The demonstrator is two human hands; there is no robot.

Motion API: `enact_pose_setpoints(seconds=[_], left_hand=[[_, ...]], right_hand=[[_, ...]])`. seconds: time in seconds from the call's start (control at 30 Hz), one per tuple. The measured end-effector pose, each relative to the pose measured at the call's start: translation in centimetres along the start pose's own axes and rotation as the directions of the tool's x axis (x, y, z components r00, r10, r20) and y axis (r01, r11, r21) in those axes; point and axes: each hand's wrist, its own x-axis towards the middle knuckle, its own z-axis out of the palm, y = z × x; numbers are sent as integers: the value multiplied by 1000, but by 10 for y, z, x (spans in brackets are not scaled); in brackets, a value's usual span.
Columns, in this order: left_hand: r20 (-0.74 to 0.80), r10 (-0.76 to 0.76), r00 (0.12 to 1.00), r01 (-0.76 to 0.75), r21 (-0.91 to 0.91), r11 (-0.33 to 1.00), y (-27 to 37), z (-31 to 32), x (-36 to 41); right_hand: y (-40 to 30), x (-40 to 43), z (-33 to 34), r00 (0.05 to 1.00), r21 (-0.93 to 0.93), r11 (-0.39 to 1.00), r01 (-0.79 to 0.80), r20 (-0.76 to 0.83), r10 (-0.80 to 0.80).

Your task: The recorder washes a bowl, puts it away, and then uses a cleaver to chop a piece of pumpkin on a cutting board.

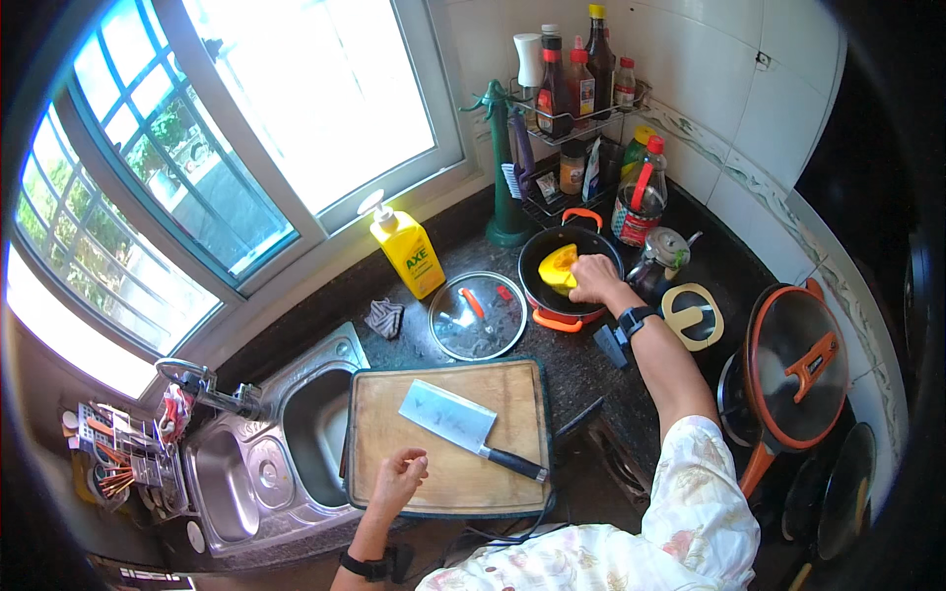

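My right hand [596, 278] reaches into a black-lined pot [529, 277] with orange handles and grips a yellow piece of pumpkin [556, 267]. Over the lower left of a wooden cutting board [443, 496], my left hand [403, 476] is raised with its fingers loosely curled and nothing seen in them. A cleaver [451, 415] lies flat on the board, its black handle pointing to the lower right. Left of the pot, a round glass lid [477, 325] with an orange handle rests on the dark counter.
A steel double sink [270, 473] adjoins the board on the left. Behind stand a yellow soap bottle [408, 255], a crumpled cloth [384, 318] and a green stand [507, 185]. Sauce bottles fill a wire rack [562, 133]. A kettle [665, 251] and a lidded pan [794, 369] are at right.
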Motion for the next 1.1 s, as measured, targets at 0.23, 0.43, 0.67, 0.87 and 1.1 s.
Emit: enact_pose_setpoints(seconds=[0.23,0.43,0.67,0.87,1.1], left_hand=[[85,24,996,-29,58,998,-3,0,-1],[102,111,989,-99,-115,988,8,1,13],[200,70,977,74,-632,771,37,-6,35],[200,-42,979,190,-816,546,19,0,48],[57,-207,977,174,-777,605,-29,-20,54]], right_hand=[[30,1,4,929,858,450,-247,77,362],[-13,-38,-56,911,767,642,0,-265,316],[-147,-95,-77,856,464,820,335,-514,-60],[-254,-135,-14,908,448,801,398,-315,-275],[-306,-157,5,906,250,877,409,-223,-359]])
